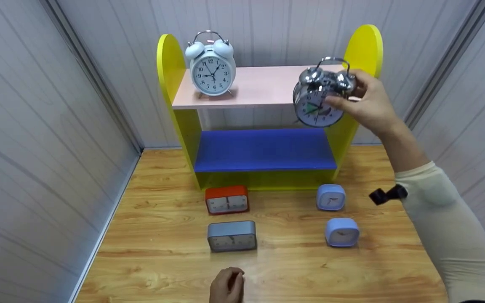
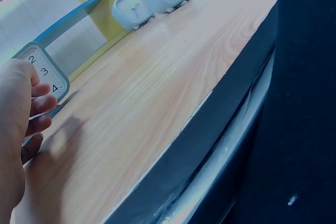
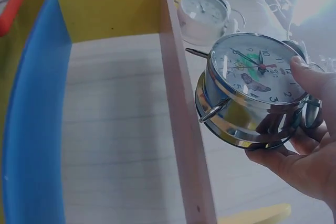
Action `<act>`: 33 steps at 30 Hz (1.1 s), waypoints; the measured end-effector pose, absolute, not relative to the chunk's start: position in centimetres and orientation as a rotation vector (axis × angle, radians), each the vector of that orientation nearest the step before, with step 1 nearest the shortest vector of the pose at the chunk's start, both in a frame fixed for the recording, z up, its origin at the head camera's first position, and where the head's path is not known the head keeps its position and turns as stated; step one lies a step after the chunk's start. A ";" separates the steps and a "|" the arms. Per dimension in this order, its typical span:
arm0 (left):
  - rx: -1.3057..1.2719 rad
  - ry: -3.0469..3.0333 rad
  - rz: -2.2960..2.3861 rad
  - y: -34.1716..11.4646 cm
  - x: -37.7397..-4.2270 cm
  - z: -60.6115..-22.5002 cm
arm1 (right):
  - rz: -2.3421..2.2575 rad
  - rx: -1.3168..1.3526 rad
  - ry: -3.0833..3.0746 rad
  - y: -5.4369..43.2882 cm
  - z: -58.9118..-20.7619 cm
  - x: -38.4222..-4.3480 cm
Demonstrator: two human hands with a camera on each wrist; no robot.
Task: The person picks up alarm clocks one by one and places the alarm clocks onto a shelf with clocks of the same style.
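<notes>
A silver twin-bell alarm clock is gripped by my right hand, its thumb over the front of the dial and its fingers behind. In the right wrist view the clock is beside the edge of the pink upper shelf, its two metal feet pointing toward that edge. My left hand is low in the head view with loosely curled fingers and nothing in them. Just beyond it stands a grey rectangular clock, whose numbered face shows behind the fingers in the left wrist view.
A white twin-bell clock stands at the left of the pink shelf. Below is a blue shelf between yellow side panels. On the wooden table are a red clock and two small light-blue clocks at the right.
</notes>
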State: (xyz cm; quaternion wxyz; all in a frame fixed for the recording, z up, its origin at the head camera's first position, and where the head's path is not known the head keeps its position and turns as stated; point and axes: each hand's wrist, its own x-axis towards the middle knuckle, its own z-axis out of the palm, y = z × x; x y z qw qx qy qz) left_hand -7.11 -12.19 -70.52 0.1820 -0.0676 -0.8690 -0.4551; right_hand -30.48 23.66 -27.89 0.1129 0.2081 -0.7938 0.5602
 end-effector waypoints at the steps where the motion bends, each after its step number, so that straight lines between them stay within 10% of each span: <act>1: -0.196 -2.451 -1.284 -12.2 -7.1 -70.5 | 1.642 0.581 -2.342 23.7 -27.5 -30.8; 33: -0.106 -2.582 -1.358 -13.0 -7.2 -68.6 | 1.936 0.547 -2.238 23.2 -24.7 -42.0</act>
